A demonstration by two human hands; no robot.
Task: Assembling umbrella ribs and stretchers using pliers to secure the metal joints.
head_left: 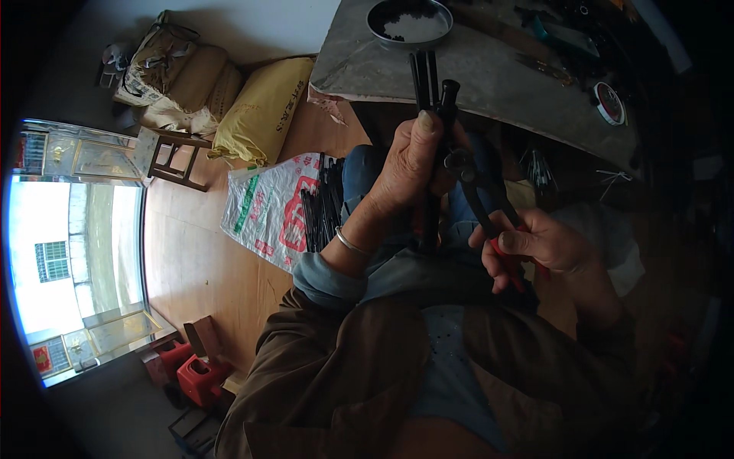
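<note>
My left hand (409,161) is closed round a bunch of slim black rods (425,80), held upright over my lap with the thumb on top. One thicker piece with a flared black end (449,92) sticks up beside the thumb. In my right hand (554,243) is a pair of pliers (482,195) with red handles and a dark rounded head. The head is at the black rods, just below my left fingers; whether the jaws grip anything cannot be made out. The lower part of the rods is dark and partly hidden.
Ahead stands a grey table (348,65) bearing a round dish (413,29) of black and white bits and a small round tin (609,103). More black rods (323,199) lie on a printed plastic sack (264,203) at left. Beyond are a yellow sack (264,111) and a wooden stool (180,162).
</note>
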